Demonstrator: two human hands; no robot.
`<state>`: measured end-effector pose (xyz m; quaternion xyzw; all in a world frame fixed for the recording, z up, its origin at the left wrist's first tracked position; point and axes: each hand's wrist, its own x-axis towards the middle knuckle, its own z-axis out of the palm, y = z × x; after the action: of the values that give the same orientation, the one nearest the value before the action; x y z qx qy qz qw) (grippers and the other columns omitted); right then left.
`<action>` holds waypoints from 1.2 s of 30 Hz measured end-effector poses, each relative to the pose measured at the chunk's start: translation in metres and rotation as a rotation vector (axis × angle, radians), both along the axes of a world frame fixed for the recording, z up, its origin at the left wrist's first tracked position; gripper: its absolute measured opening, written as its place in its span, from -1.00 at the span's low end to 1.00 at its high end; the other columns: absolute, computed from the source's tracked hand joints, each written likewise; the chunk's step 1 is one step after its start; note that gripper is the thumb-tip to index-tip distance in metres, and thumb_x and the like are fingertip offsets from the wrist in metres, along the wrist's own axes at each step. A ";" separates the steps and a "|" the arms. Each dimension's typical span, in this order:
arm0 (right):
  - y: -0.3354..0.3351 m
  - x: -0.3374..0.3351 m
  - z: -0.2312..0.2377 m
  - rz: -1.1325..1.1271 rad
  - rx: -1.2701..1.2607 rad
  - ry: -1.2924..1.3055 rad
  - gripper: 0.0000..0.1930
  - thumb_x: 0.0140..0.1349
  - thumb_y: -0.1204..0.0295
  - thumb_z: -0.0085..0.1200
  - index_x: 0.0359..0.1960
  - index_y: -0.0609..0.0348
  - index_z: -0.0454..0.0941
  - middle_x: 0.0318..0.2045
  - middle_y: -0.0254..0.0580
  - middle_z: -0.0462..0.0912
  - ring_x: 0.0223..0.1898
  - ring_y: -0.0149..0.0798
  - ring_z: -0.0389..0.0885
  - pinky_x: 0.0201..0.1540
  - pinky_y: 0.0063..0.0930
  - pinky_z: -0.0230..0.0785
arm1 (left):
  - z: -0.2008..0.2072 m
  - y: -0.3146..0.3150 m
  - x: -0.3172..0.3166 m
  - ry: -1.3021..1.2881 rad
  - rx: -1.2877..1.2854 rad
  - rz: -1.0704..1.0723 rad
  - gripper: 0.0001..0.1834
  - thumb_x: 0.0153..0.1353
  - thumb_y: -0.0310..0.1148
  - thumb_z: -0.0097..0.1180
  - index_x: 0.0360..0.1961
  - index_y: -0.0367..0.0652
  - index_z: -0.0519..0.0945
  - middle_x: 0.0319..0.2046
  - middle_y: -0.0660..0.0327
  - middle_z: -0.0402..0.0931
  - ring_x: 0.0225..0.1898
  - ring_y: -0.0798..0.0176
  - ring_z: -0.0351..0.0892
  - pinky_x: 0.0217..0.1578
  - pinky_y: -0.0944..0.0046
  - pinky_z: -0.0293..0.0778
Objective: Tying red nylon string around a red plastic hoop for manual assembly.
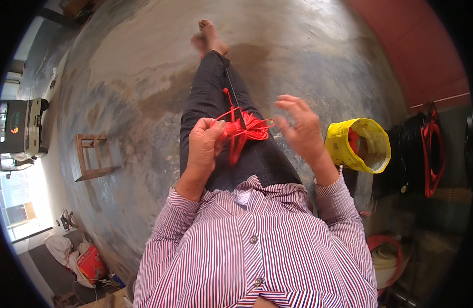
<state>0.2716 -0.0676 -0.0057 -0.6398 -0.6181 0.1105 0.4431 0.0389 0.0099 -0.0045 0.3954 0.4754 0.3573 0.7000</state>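
A looped bundle of bright red cord (254, 128) lies over my thighs, its loops fanning out to the right. My left hand (205, 137) is closed around its left end, thumb pressed on top. A dark thin strip (241, 119) crosses the bundle, and a dark line runs from there up toward my feet. One red strand stands up from the bundle, and a red tail hangs down below it. My right hand (302, 126) is raised to the right of the loops, fingers apart and a little blurred, with nothing visible in it.
A yellow bucket-like container (344, 146) with something red inside stands at my right, beside black bags (400, 154). A small wooden stool (92, 156) is on the concrete floor to the left. A vehicle (28, 128) shows at the far left, and a red-and-white sack (90, 264) at lower left.
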 end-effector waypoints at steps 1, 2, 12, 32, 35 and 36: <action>0.003 -0.015 0.011 0.064 0.031 0.007 -0.65 0.03 0.47 0.25 -0.09 0.23 0.57 -0.04 -0.03 0.60 0.06 0.02 0.53 0.12 -0.23 0.40 | 0.004 0.002 -0.009 -0.058 -0.024 -0.085 -0.82 0.24 -0.40 0.21 -0.29 -0.15 0.42 -0.48 0.32 0.54 -0.63 0.60 0.36 -0.69 0.57 0.25; 0.005 -0.028 0.019 0.128 0.061 0.013 -0.64 0.01 0.46 0.27 -0.10 0.23 0.58 -0.03 -0.05 0.59 0.10 0.01 0.51 0.14 -0.23 0.39 | 0.006 -0.001 -0.007 -0.066 -0.018 -0.077 -0.82 0.24 -0.40 0.21 -0.29 -0.15 0.42 -0.48 0.32 0.54 -0.63 0.60 0.36 -0.69 0.57 0.25; 0.018 -0.053 0.008 0.195 -0.106 0.369 -0.57 -0.11 0.48 0.39 -0.12 0.17 0.61 0.06 -0.17 0.56 0.15 -0.11 0.47 0.21 -0.27 0.34 | 0.029 -0.002 0.015 -0.363 -0.075 -0.054 -0.75 0.27 -0.33 0.21 -0.16 -0.16 0.42 -0.65 0.44 0.33 -0.74 0.60 0.16 -0.75 0.56 0.10; -0.040 0.136 0.032 0.185 0.596 1.642 -0.65 0.28 0.11 0.09 -0.18 0.17 0.51 -0.26 -0.17 0.50 -0.25 -0.21 0.48 -0.08 -0.22 0.38 | -0.005 0.003 0.014 -0.322 -0.203 -0.162 -0.87 0.22 -0.41 0.24 -0.26 -0.15 0.54 -0.49 0.45 0.45 -0.69 0.67 0.15 -0.73 0.59 0.05; -0.042 0.135 -0.004 0.003 0.393 1.590 -0.70 0.25 0.17 0.14 -0.18 0.15 0.50 -0.56 -0.41 0.41 -0.50 -0.42 0.38 -0.41 -0.47 0.26 | -0.001 0.001 0.016 -0.311 -0.155 -0.172 -0.86 0.23 -0.40 0.24 -0.24 -0.15 0.55 -0.46 0.45 0.45 -0.63 0.67 0.20 -0.72 0.61 0.07; -0.038 0.110 -0.008 -0.109 0.263 1.538 -0.75 0.24 0.24 0.14 -0.20 0.14 0.51 -0.58 -0.44 0.39 -0.52 -0.46 0.37 -0.42 -0.51 0.25 | -0.001 0.001 0.017 -0.309 -0.156 -0.168 -0.86 0.23 -0.40 0.24 -0.24 -0.15 0.55 -0.46 0.45 0.45 -0.63 0.67 0.20 -0.72 0.61 0.07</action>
<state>0.3821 -0.1052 -0.0137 -0.3550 -0.1131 0.4268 0.8240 0.0559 0.0105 -0.0056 0.3187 0.3540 0.3162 0.8204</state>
